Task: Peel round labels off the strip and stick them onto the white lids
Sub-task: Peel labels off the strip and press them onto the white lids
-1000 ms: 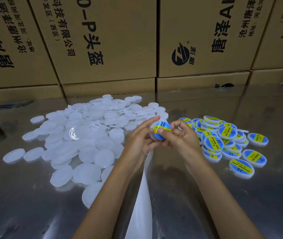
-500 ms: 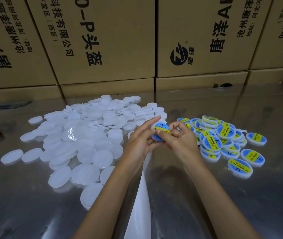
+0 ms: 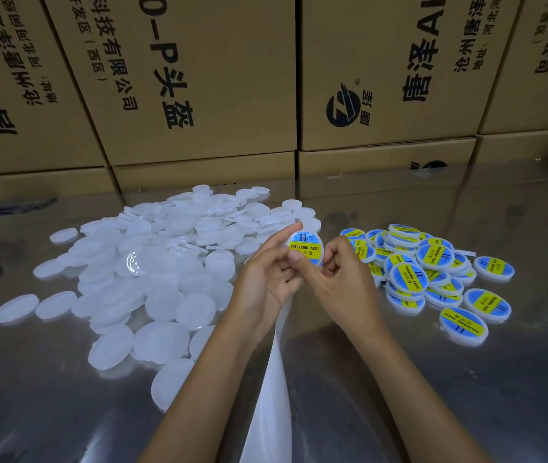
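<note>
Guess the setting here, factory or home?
Likely a small packing workshop or warehouse: stacked printed cardboard cartons, a bulk pile of blank white lids, and a batch of labelled lids on a metal table.

Just one head-worn wide-angle view here, looking forward and down from right above the desk (image 3: 466,396). The forearms run in from the bottom edge, super close, and stacked cardboard boxes (image 3: 199,78) fill the far side up top.

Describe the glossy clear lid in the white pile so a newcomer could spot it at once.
Start at the big pile of white lids on the left of the shiny table. Look at its middle, left of the left hand. The clear lid glints with bright reflections, while its neighbours are matte and milky.
</note>
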Demonstrator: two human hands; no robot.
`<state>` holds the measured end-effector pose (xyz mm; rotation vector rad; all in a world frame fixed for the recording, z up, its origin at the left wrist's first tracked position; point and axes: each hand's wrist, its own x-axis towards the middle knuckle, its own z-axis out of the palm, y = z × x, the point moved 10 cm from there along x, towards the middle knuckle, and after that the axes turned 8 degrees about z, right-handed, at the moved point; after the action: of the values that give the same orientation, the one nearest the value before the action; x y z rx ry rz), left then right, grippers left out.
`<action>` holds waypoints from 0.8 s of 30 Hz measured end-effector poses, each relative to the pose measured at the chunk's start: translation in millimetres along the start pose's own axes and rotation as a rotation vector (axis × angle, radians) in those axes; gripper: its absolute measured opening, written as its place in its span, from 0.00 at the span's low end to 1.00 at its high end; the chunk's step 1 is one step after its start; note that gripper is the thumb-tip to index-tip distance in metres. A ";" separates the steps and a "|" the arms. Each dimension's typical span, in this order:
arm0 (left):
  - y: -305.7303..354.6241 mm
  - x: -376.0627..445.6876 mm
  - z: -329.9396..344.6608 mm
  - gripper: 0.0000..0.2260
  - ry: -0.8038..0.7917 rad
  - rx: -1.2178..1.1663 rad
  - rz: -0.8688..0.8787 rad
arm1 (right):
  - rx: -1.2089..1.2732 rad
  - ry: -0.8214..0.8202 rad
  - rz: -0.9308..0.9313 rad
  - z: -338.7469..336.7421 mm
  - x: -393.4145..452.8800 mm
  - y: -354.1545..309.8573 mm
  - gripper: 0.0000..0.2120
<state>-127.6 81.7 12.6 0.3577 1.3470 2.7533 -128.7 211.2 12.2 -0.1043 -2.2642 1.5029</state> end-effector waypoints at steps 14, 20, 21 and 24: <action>10.7 -0.4 -11.1 0.15 0.010 0.445 0.143 | -0.126 0.070 -0.101 -4.1 -2.6 -10.4 0.25; 24.4 -5.0 -28.1 0.10 0.196 0.529 0.210 | 0.009 0.024 -0.100 -1.3 -4.1 -10.4 0.24; 27.9 -5.4 -30.9 0.10 0.223 0.531 0.226 | -0.002 -0.002 -0.109 1.6 -4.8 -11.7 0.25; 36.5 -7.4 -37.8 0.13 0.291 0.531 0.264 | -0.149 -0.062 -0.128 11.7 -6.9 -12.8 0.31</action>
<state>-127.2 28.8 17.5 0.1642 2.2615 2.6756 -124.9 193.8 17.7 0.0445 -2.3817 1.2892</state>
